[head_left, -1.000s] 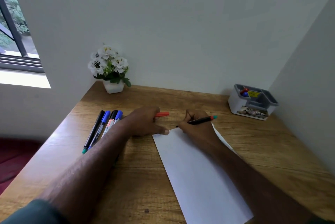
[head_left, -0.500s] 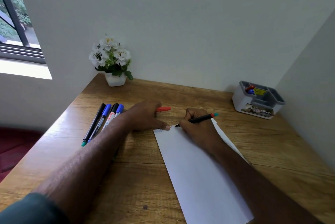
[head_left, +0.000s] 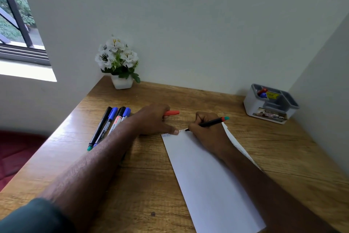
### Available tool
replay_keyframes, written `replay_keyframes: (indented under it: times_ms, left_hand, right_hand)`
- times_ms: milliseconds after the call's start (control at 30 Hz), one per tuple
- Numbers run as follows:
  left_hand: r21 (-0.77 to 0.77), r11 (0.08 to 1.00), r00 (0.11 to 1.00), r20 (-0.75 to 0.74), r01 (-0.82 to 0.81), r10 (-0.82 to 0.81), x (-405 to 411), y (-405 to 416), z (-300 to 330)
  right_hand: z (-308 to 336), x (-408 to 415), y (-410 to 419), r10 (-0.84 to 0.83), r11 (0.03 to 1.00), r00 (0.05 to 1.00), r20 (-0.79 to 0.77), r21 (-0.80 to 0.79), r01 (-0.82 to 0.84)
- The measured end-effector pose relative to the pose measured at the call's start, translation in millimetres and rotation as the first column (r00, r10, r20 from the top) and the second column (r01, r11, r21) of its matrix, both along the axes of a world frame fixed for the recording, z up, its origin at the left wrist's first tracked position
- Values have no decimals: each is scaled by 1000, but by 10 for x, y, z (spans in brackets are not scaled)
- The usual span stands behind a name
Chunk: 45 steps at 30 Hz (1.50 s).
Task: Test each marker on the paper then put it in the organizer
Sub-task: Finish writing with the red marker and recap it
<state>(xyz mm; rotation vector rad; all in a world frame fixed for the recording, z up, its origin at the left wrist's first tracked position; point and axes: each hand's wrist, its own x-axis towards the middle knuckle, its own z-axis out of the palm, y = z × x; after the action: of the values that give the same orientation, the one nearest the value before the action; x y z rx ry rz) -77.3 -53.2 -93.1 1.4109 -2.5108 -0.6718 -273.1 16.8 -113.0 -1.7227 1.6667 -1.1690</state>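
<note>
My right hand: fingers curled round a black marker with a teal end, its tip on the top edge of the paper.
My left hand: fingers curled round an orange cap, thumb tip pressing the paper's top left corner, beside faint blue marks.
Paper: white sheet, lying flat and slanted on the wooden counter.
Spare markers: four lying side by side on the counter, left of my left forearm, two with blue caps, two black.
Organizer: grey and white, at the counter's far right corner, well apart from the paper, with red and blue marker ends showing in a compartment.
Flower pot: white blooms, far left corner.
</note>
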Motion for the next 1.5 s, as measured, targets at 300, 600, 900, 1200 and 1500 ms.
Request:
replay_keyframes:
  times_ms: [300,600,900,1200,1500]
  left_hand:
    - [1,1000,1000,13,-1,1,0,2,-3]
    - [10,1000,1000,14,-5,4,1,-12,-11]
    - [-6,1000,1000,0,-5,5,-13,-38,-41]
    - [-17,1000,1000,-13,0,0,1,-38,-51]
    - [-5,1000,1000,-1,-9,9,3,-35,-39]
  right_hand:
    - [-40,-22,-36,7,1000,1000,18,-19,-7]
    - [-31,-6,-36,8,1000,1000,16,-29,-8]
    - [-65,-27,-51,-8,999,999,42,-31,9]
    - [-86,-44,-81,-11,1000,999,37,-10,12]
    - [-75,-48,-84,-19,1000,999,30,-18,19]
